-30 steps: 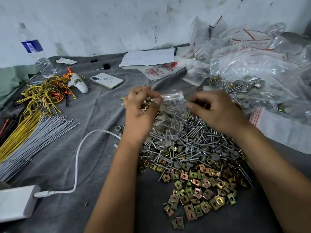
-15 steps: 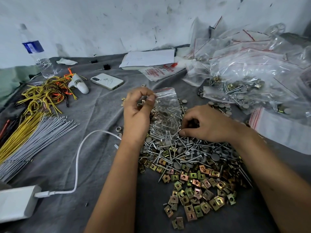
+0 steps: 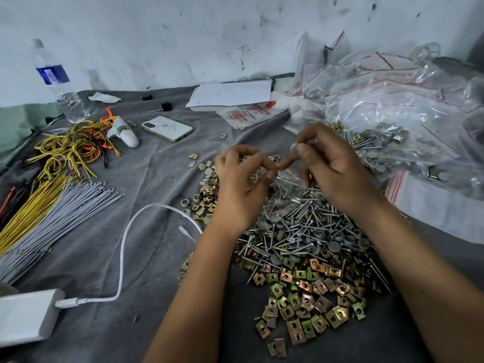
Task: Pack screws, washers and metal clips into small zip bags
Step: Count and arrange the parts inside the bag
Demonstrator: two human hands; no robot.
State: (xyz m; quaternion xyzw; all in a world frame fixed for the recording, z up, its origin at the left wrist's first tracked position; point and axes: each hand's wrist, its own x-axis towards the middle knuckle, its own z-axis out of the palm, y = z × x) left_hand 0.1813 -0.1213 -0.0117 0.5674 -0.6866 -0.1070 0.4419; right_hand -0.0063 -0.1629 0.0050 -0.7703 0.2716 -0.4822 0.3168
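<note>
A small clear zip bag (image 3: 286,179) with a few screws in it hangs between my hands above the heap. My left hand (image 3: 239,187) pinches its left rim at the mouth. My right hand (image 3: 332,169) is raised just over the bag's mouth and pinches a small grey piece, apparently a washer (image 3: 294,147); motion blur hides its shape. Below lie loose silver screws (image 3: 311,224), grey washers (image 3: 334,246) and brass-coloured metal clips (image 3: 301,305) on the grey cloth.
Filled zip bags (image 3: 392,119) pile up at the right, flat empty bags (image 3: 440,210) beside them. To the left lie a phone (image 3: 167,128), yellow wires (image 3: 70,150), grey ties (image 3: 52,216), a water bottle (image 3: 57,82), and a white charger (image 3: 26,318) with its cable (image 3: 123,258).
My right hand dipped into the screw heap, then rose to the bag's mouth with a small grey piece. My left hand kept its hold and lowered the bag slightly.
</note>
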